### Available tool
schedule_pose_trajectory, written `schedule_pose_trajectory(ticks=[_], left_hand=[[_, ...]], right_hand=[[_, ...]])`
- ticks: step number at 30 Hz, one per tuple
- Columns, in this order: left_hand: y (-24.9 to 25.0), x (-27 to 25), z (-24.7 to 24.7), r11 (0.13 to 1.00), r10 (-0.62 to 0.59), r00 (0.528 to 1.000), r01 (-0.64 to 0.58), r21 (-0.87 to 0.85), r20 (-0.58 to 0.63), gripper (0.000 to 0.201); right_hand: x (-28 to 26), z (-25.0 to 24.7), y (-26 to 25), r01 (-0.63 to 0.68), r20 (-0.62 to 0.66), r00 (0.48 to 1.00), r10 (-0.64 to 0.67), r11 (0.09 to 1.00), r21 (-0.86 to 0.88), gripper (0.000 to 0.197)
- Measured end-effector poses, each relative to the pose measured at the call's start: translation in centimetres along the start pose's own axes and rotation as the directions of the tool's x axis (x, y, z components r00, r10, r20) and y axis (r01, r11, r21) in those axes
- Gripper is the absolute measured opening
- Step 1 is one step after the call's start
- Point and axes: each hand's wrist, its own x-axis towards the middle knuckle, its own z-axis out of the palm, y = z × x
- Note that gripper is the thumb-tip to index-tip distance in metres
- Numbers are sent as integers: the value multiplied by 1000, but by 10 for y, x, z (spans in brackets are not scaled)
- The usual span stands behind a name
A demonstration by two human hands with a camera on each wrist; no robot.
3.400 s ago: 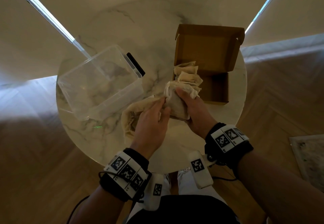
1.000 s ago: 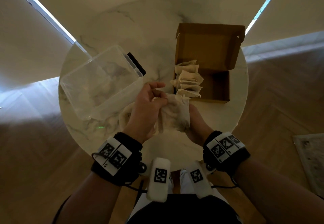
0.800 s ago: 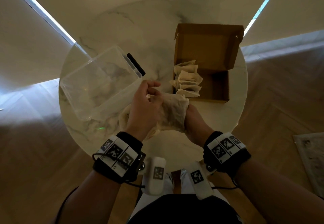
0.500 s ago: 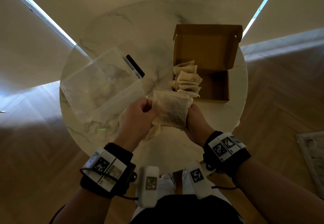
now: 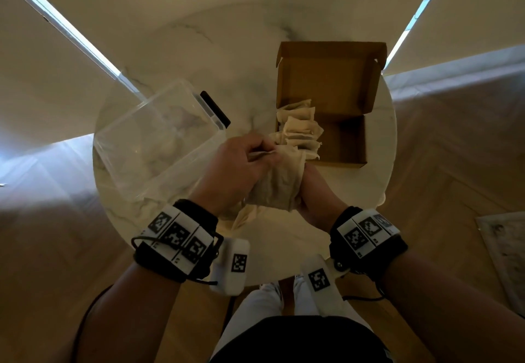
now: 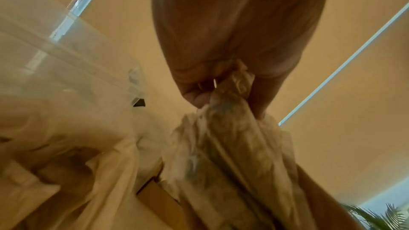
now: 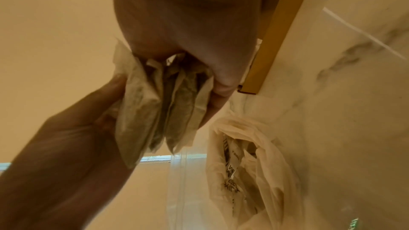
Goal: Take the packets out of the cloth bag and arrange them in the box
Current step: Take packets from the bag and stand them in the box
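Note:
Both hands hold a bundle of beige paper packets [image 5: 279,189] just above the table, in front of the box. My left hand [image 5: 262,155] pinches the bundle's top edge, and in the left wrist view its fingertips [image 6: 258,109] close on the packets [image 6: 232,146]. My right hand [image 5: 308,189] grips the bundle from the right, with its fingers hidden behind it. My right thumb [image 7: 221,83] presses on the packets [image 7: 163,104]. The open cardboard box [image 5: 345,142] holds several packets [image 5: 301,132] standing along its left side. The cloth bag [image 5: 241,220] lies slack beneath my hands, its printed mouth [image 7: 243,163] open.
A clear plastic tub [image 5: 159,141] lies tilted on the left of the round marble table [image 5: 284,243]. A black bar [image 5: 215,108] lies beside its rim. The box's lid [image 5: 329,78] stands up at the back. Wooden floor surrounds the table.
The packet bundle has come up out of the bag and nearer the box. My left hand moved from the bag to pinching the bundle's top edge. My right hand keeps its grip.

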Motion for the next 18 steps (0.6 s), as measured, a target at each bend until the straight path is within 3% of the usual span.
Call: schedule_pose_trajectory(ticks=[4,6,13,16,18], left_hand=[[0,6,5,995,-72,993,65,-79,-94,7],[2,10,8,993,-89,988,79,-87,-124,7],[1,11,17,957,-183,967,133,-259,-177,10],[-5,10,15,958,-218,954,170,-229,-205,32],[-9,8,15,932,-290,953,259,-253,-91,44]], right_hand=[[0,-7,-3,-71,57,996,62,983,172,66],[-2,-6,-5,-67,115,992,51,988,142,71],[0,-9,-6,44,105,994,-44,999,-1,31],[1,-9,-11,66,89,994,-67,998,12,22],[1,-9,-15,70,80,994,-73,997,39,22]])
